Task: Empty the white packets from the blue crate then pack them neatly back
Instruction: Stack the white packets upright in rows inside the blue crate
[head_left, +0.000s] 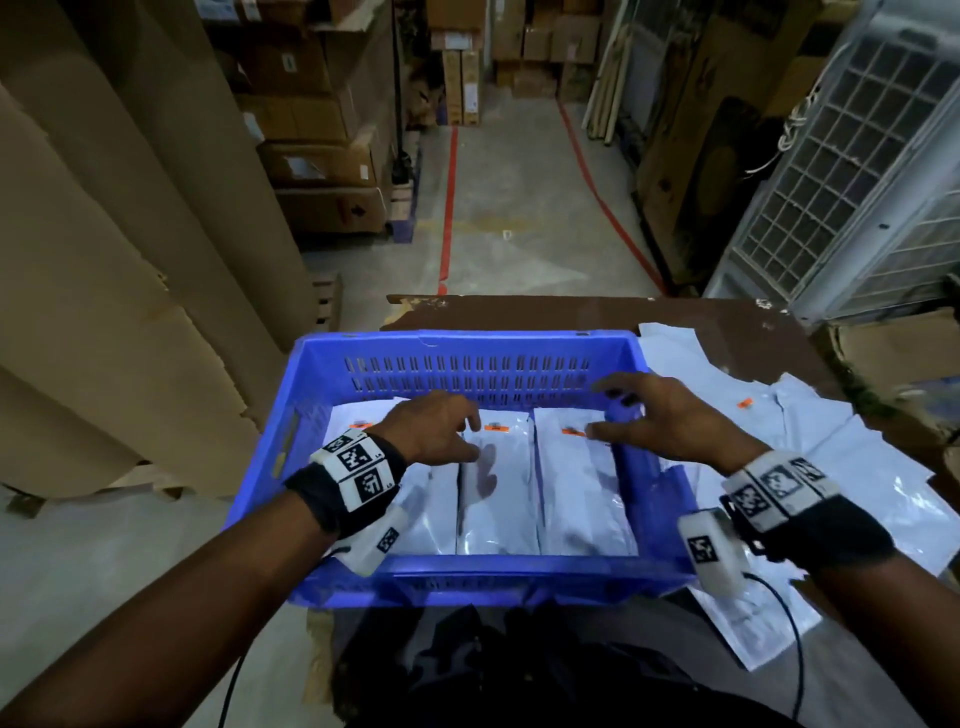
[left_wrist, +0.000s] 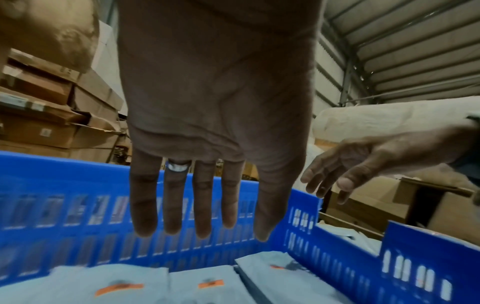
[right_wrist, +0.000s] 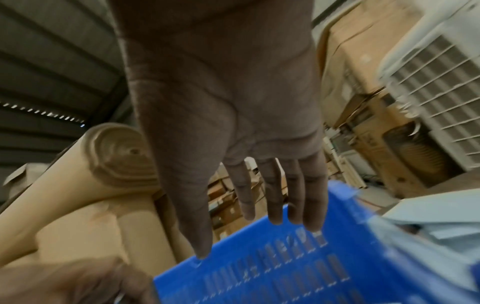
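Both hands are wide and hold nothing. From the head, the left hand (head_left: 436, 434) and right hand (head_left: 670, 421) hover over the blue crate (head_left: 467, 348) on a brown table (head_left: 701, 312). White packets (head_left: 582, 483) with orange labels lie inside; more packets (head_left: 857, 467) lie beside it.

Left wrist: straight fingers (left_wrist: 202, 205) above the orange labels (left_wrist: 210, 284), writing too blurry.

Right wrist: fingers (right_wrist: 272, 195) over the crate's edge, cardboard boxes (right_wrist: 358, 72) behind.

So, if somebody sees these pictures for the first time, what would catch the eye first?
Probably the bright blue crate in the middle of the head view, with white packets bearing orange labels laid side by side in it. Next, the two bare hands above it: the left hand over the packets, the right hand at the crate's right wall, both holding nothing. More white packets lie spread on the brown table to the right.
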